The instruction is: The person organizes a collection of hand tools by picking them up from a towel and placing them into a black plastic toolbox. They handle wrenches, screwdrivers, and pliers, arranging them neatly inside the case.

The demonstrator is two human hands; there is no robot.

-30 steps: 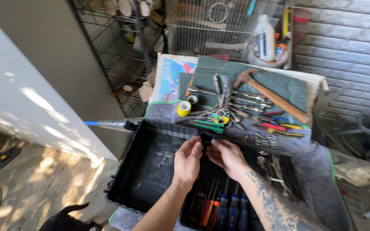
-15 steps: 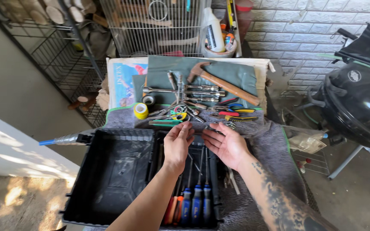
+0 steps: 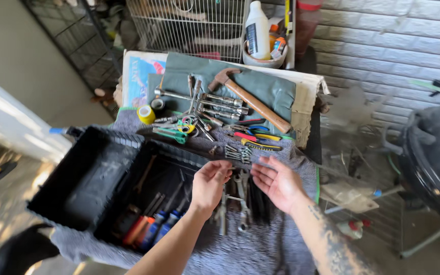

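Both my hands hover open and empty: my left hand [image 3: 211, 184] and right hand [image 3: 277, 179] face each other above steel spanners [image 3: 232, 196] lying on grey cloth [image 3: 240, 249] beside the open black plastic toolbox [image 3: 85, 178].

left hand [image 3: 207, 184] + right hand [image 3: 277, 182]: off toolbox [image 3: 85, 175] edge | now open above wrenches [image 3: 232, 201]

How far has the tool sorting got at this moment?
Done: screwdrivers already lie inside the open black toolbox. In hand: nothing; the left hand and right hand hover open, palms facing, above the wrenches on the grey cloth. Left: hammer, socket wrenches, yellow tape and pliers lie outside the box.
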